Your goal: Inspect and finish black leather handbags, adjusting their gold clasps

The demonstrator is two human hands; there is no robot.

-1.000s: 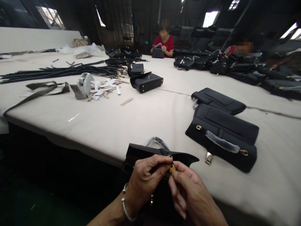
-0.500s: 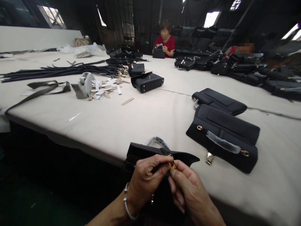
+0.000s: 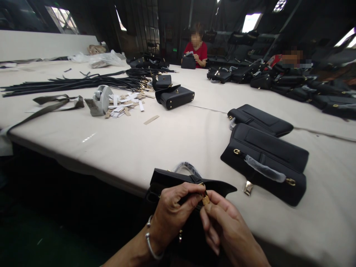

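A black handbag stands at the table's near edge, its raised handle wrapped in clear plastic. My left hand, with a silver bangle at the wrist, pinches the gold clasp at the bag's flap between thumb and forefinger. Just beside those fingertips, my right hand grips a small gold metal piece between thumb and forefinger. Whether that piece is joined to the clasp I cannot tell. Most of the bag's front lies in shadow behind my hands.
Two black handbags, one nearer and one farther, lie on the pale table at right. A tape dispenser, paper strips and black straps lie left. A person in red sits opposite, holding a bag.
My right fingers have shifted slightly down and right, so more of the gold metal piece shows. My left hand and the handbag stay almost where they were.
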